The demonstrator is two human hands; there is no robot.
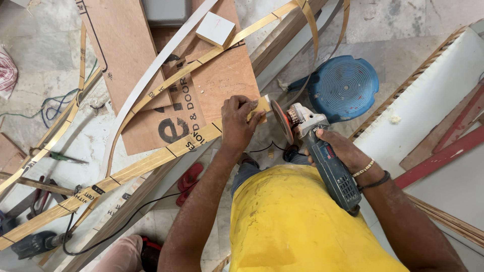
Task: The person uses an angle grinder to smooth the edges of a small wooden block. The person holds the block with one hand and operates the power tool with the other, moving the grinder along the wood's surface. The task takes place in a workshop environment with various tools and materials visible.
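Observation:
My left hand (239,120) pinches a small pale wooden piece (262,106) and holds it against the disc (282,121) of an angle grinder. My right hand (337,147) grips the blue body of the angle grinder (330,168), with its grey head pointing left toward the piece. Both hands are over the edge of a brown plywood sheet (222,80). A black cord (262,149) runs from under the hands.
Long yellow edge-band strips (136,168) and a white strip (146,85) cross the plywood. A blue plastic stool (344,88) stands to the right, a white board (428,106) and red bars (443,151) beyond. Hand tools (40,196) lie at left. Another person's knee (121,254) shows below.

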